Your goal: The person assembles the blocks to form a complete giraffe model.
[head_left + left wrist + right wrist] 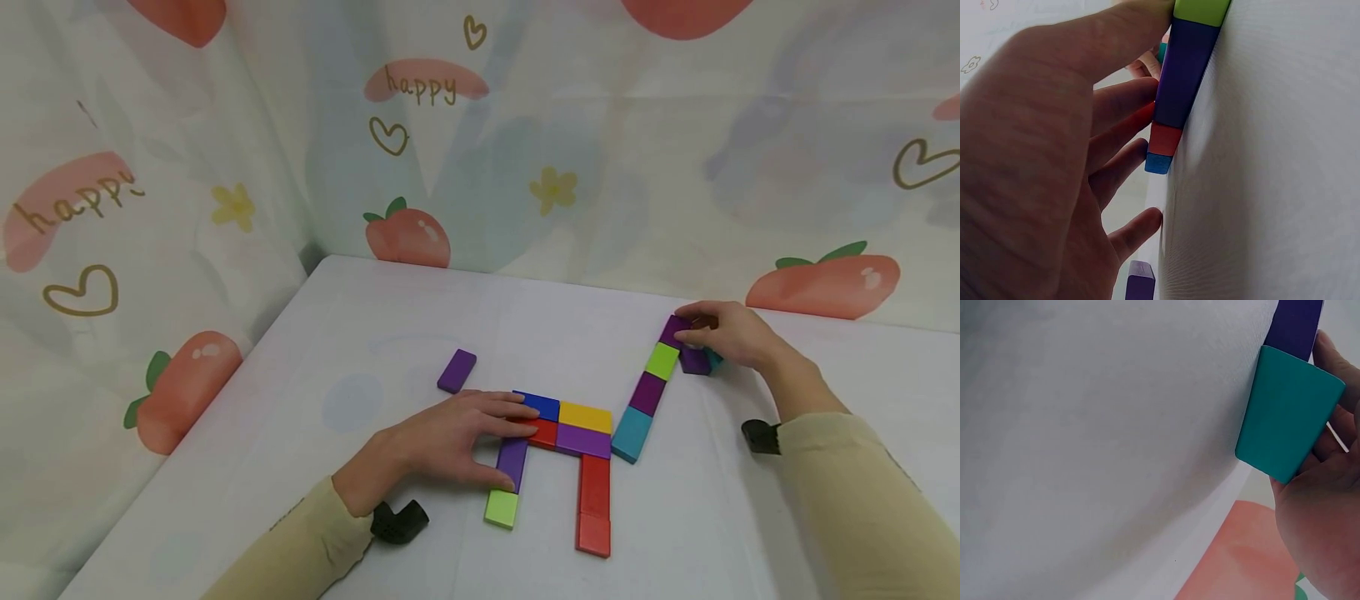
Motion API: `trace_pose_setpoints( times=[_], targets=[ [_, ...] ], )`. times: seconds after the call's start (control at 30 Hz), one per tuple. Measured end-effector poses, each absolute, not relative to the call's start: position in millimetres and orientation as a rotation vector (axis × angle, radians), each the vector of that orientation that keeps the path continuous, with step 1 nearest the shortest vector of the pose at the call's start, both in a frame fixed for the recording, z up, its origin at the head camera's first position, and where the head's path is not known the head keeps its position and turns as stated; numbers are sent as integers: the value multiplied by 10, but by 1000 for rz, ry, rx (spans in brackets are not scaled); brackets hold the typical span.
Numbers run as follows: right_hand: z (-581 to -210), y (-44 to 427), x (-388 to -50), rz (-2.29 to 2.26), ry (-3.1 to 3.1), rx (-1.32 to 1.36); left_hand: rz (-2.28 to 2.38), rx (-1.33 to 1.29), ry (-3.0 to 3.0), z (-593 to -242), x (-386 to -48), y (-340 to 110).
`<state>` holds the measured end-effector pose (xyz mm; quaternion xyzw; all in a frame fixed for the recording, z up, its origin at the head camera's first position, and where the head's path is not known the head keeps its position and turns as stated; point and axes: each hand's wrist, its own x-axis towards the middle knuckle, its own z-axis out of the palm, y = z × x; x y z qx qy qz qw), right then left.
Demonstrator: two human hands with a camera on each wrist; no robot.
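Observation:
My left hand (pixel 465 433) rests with spread fingers on the left end of a flat block layout, touching a blue block (pixel 542 407), a red block (pixel 543 432) and a purple block (pixel 512 463). A lime block (pixel 501 509) sits below its thumb. At the far right, my right hand (pixel 731 333) pinches the dark purple block (pixel 672 332) topping a slanted row between thumb and finger. Under that hand lie another purple block (pixel 695 361) and a teal block (pixel 1291 412), mostly hidden in the head view.
The layout also has a yellow block (pixel 585 417), a purple block (pixel 583 441) and two red blocks (pixel 596 487) downward. The slanted row holds teal (pixel 632 434), dark purple and lime blocks (pixel 662 362). A loose purple block (pixel 457 371) lies apart at left.

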<state>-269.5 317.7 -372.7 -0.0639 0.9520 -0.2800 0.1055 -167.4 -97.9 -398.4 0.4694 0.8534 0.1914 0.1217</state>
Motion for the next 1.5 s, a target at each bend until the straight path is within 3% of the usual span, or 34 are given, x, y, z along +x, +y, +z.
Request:
trace_pose_setpoints(
  times=[1.5],
  targets=[
    [-3613, 3419, -2338, -688, 2856, -319, 553, 1351, 2491, -3991, -1674, -972]
  ],
)
